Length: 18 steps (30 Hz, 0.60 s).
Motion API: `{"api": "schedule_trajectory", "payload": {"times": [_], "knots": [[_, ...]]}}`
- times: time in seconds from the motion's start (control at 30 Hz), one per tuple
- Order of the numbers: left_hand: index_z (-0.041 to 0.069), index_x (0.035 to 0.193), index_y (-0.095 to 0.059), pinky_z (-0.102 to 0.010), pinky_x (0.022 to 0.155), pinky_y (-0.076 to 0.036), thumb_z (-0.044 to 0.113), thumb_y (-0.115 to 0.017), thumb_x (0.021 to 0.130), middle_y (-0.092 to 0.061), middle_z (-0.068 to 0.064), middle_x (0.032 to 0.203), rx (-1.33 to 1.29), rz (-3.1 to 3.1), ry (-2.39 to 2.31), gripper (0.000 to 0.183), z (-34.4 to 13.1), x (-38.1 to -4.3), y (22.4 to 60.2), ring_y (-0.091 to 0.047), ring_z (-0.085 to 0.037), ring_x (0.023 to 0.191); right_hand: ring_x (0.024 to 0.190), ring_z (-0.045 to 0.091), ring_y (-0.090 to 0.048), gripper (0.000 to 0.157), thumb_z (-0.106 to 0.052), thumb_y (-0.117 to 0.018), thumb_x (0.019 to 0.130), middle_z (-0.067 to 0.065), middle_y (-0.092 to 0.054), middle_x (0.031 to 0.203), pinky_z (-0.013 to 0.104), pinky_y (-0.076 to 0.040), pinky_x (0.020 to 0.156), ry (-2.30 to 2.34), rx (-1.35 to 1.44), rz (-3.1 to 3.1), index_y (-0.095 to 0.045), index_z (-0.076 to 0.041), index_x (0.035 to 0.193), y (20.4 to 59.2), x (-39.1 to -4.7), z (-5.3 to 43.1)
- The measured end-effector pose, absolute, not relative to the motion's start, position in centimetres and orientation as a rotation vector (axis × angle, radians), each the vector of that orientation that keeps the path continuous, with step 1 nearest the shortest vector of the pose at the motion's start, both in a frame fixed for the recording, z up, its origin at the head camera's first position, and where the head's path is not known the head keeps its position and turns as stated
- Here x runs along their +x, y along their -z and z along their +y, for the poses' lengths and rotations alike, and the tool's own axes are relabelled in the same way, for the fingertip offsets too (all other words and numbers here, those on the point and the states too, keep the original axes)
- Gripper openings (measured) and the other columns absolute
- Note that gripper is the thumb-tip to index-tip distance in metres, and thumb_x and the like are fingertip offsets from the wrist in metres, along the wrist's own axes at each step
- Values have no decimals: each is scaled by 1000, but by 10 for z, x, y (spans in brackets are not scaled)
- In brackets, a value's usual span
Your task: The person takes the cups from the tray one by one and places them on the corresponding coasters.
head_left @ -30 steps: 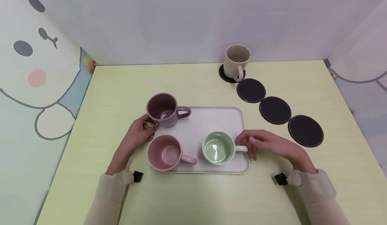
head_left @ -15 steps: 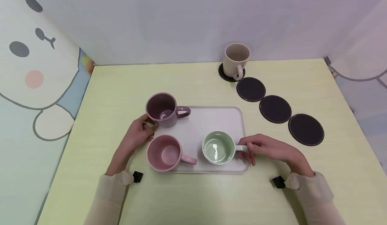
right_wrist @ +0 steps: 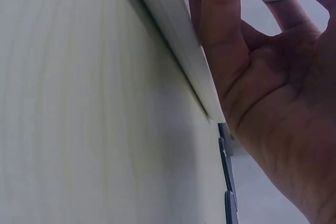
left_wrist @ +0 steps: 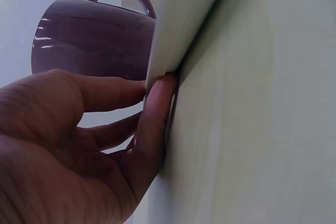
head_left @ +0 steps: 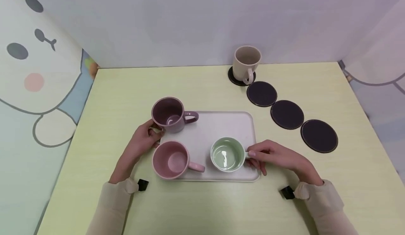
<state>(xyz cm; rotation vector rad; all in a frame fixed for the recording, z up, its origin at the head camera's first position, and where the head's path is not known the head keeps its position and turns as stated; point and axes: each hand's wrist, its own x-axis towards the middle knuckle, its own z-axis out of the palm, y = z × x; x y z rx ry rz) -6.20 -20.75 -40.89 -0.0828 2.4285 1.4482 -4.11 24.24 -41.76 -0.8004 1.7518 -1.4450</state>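
Thumb and fingers of your right hand (head_left: 273, 156) pinch the handle of a pale green, glossy round mug (head_left: 227, 154), which sits at the near right of a white rectangular tray (head_left: 221, 124) with rounded corners and a low rim. The green mug is upright, its handle turned right toward you, and some of your lower fingers hang loosely over the tray's right edge. Your left hand (head_left: 143, 141) grips the tray's left edge; the left wrist view shows one digit tucked in below the rim and another bearing on it from the other side.

Just beside that left hand, a dark purple, glazed mug (head_left: 169, 115) stands upright at the tray's far left corner, and a dusty pink, wide round mug (head_left: 171, 159) stands upright at the near left corner. Both have their handles turned right.

Beyond the tray, near the back wall (head_left: 190, 24), you have a tall beige mug (head_left: 246, 68) upright on a round black coaster (head_left: 233, 78). Three more round black coasters (head_left: 287, 114) run from it in a slanting row toward your right, on the pale yellow, wood-grained worktop (head_left: 196, 207). You wear cream sleeves (head_left: 109, 205), and a small black block (head_left: 143, 184) shows at each cuff. A cartoon face is printed on the left side panel (head_left: 19, 133).
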Motion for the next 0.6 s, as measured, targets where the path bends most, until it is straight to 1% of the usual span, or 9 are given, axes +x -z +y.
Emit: {"api": "schedule_trajectory", "payload": {"times": [0.1,0.2,0.37,0.6], "knots": [[-5,131,-57,-22,59,-59,6,-65,99,-63,-24,115,-88,2439,-1432,34,-208,-62,411,-59,-7,66,55,25,-60,35,-5,-45,111,14,-59,78,33,-58,63,1457,-782,1765,-63,-8,81,416,-38,241],[-5,130,-57,-22,59,-58,6,-65,99,-63,-24,113,-85,2446,-1422,34,-209,-62,412,-59,-7,65,55,26,-60,35,-7,-46,110,15,-60,79,33,-58,63,1476,-749,1771,-62,-8,79,415,-35,239],[-5,131,-57,-22,58,-59,5,-65,99,-62,-24,114,-75,2437,-1442,34,-209,-63,413,-59,-7,66,55,26,-58,37,-5,-45,110,17,-59,79,33,-57,64,1509,-752,1768,-60,-7,77,417,-32,238],[-4,132,-57,-23,59,-59,6,-65,99,-62,-24,116,-74,2425,-1463,36,-209,-62,413,-59,-8,68,61,28,-58,38,-4,-44,110,20,-60,82,34,-57,59,1552,-728,1746,-58,-7,75,419,-31,236]]}}
